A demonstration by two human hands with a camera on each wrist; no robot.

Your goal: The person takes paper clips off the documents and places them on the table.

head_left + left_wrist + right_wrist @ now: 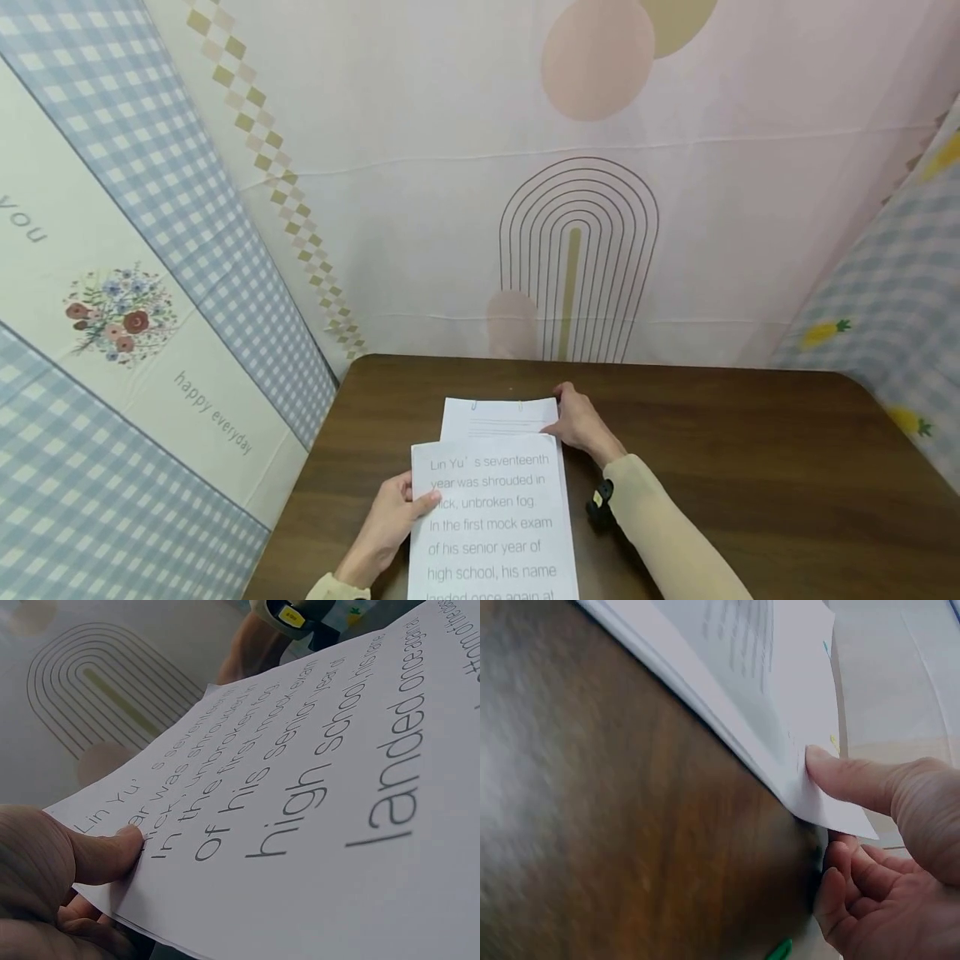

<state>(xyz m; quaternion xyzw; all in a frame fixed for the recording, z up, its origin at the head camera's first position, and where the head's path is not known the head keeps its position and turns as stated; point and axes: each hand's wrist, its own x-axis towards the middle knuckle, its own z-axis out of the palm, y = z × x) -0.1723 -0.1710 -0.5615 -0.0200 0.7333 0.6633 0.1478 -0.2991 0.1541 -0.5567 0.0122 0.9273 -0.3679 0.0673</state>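
Note:
My left hand [388,518] pinches the left edge of a front stack of white printed sheets [491,517], its thumb lying over the large text. In the left wrist view, the thumb [112,855] presses on top and more than one sheet edge shows. Behind that stack lies a second set of paper [487,418], partly covered, with two small paper clips [474,406] along its top edge. At its upper right corner my right hand [583,423] holds the paper; in the right wrist view the thumb [855,778] is on top and the fingers are underneath.
A brown wooden table [750,467] extends to both sides of the papers. Its far edge meets a patterned cloth wall [420,250]; a blue checked cloth [225,267] hangs at the left. A small green object [780,949] shows low in the right wrist view.

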